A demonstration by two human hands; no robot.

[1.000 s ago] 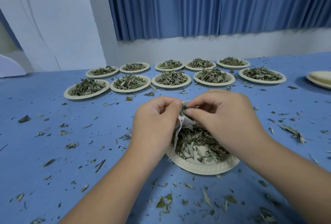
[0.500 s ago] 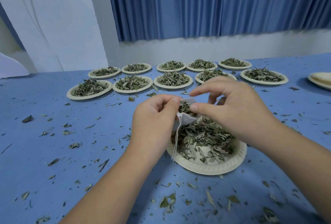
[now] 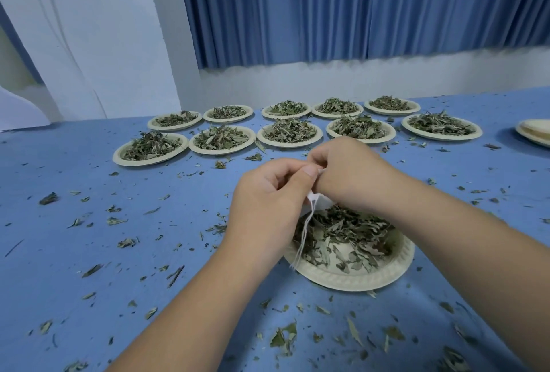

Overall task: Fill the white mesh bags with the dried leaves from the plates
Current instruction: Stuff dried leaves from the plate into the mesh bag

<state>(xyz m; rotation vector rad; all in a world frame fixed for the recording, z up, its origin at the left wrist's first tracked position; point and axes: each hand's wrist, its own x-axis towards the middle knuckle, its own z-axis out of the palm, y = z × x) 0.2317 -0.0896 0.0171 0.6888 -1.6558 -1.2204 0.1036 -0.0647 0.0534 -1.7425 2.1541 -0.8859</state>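
- Hands together now: left hand (image 3: 268,202) and right hand (image 3: 354,175) touch, each with fingers curled, pinching the mouth of the white mesh bag (image 3: 320,203).
- Its drawstring (image 3: 303,240) dangles below the left hand.
- Right under them sits a paper plate (image 3: 357,278) of dried leaves (image 3: 348,231).
- Leaf crumbs (image 3: 282,337) litter the blue table (image 3: 59,252) all round.
- Beyond the hands are two rows of heaped plates (image 3: 290,145), then a blue curtain (image 3: 357,8).

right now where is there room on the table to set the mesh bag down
Widest: the table left of the left hand, nearer than the front-left plate, only leaf crumbs. Smaller: right of the right hand, short of the stacked plates. Crowded: the two plate rows and the near plate.
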